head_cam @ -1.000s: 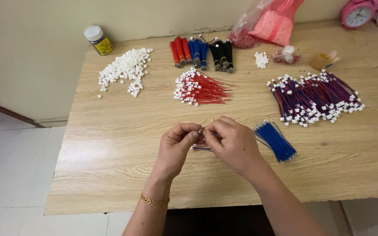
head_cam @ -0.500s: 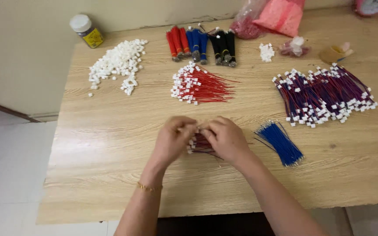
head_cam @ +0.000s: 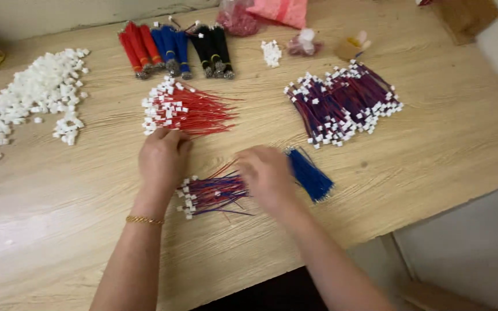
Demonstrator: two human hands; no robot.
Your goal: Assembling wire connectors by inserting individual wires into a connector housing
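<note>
a small bundle of red and blue wires with white plastic connectors (head_cam: 211,193) lies on the wooden table (head_cam: 59,230) between both hands, long axis left-right, connectors pointing left. the left hand (head_cam: 161,156) rests loosely curled, fingertips at the red wire pile (head_cam: 185,109). the right hand (head_cam: 266,175), blurred, covers the bundle's right end; its grip cannot be told. a bunch of loose blue wires (head_cam: 311,174) lies just beside it.

Light wooden table (head_cam: 445,150), pale wall (head_cam: 59,11)

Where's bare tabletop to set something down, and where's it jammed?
Free: the near-left corner, below the white connector pile and left of the left hand; and the right end, past the large red-and-blue wire bundle. Crowded: the back edge with the tied wire bunches, and the centre around both hands, the small mixed bundle and the blue wires.
</note>
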